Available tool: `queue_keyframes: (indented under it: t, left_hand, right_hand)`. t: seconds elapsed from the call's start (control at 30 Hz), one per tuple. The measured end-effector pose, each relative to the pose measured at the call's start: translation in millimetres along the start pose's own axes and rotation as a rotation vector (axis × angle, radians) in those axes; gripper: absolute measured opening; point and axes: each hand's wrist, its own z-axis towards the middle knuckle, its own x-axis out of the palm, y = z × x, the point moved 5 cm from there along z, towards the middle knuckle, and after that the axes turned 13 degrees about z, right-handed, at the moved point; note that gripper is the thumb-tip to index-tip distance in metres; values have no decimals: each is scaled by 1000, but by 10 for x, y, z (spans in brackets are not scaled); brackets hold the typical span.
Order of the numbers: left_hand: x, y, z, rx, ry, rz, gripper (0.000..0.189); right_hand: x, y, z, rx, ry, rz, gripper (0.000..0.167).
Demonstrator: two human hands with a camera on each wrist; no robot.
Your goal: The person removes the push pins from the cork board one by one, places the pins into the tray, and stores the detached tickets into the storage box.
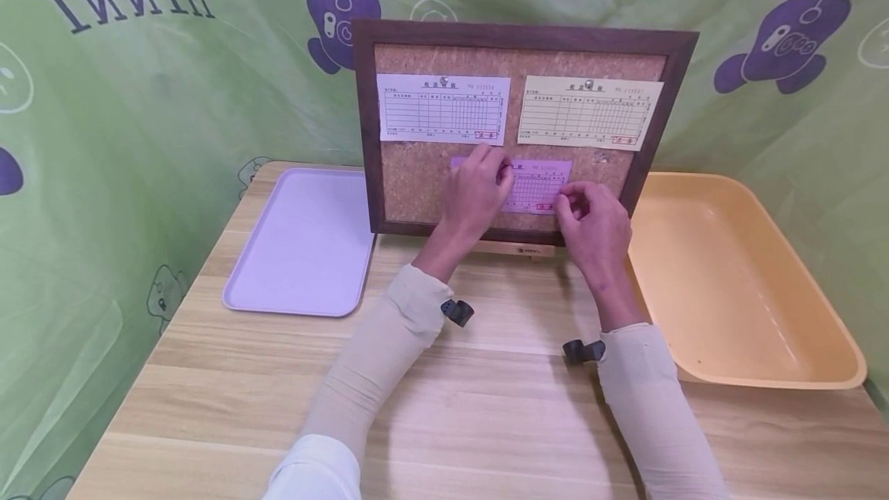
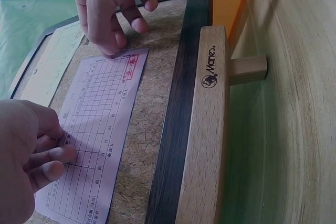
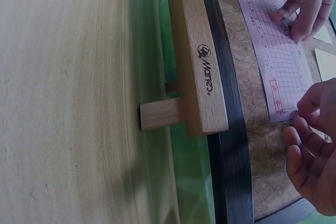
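Beige sleeves (image 1: 371,373) over a wood-look table (image 1: 486,407), green cartoon cloth (image 1: 243,91) behind; right hand (image 1: 597,226) pinching a purple slip (image 1: 533,190), left hand (image 1: 474,190) fingers bent (can't tell if they're gripping anything).

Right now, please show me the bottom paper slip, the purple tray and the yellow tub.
Bottom paper slip (image 1: 532,189), head view: its printed grid.
Purple tray (image 1: 302,241), head view: its flat base.
Yellow tub (image 1: 729,276), head view: its inside floor.
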Motion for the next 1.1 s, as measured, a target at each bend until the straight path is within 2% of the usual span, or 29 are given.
queue_keyframes:
  t: [0.33, 1.1]
  left_hand:
    - [12, -3, 3, 0, 18, -31, 9]
    - [20, -5, 33, 18, 51, 2, 12]
  right_hand:
    - [7, 1, -11, 1, 1, 8, 18]
    - [20, -9, 6, -3, -23, -4, 23]
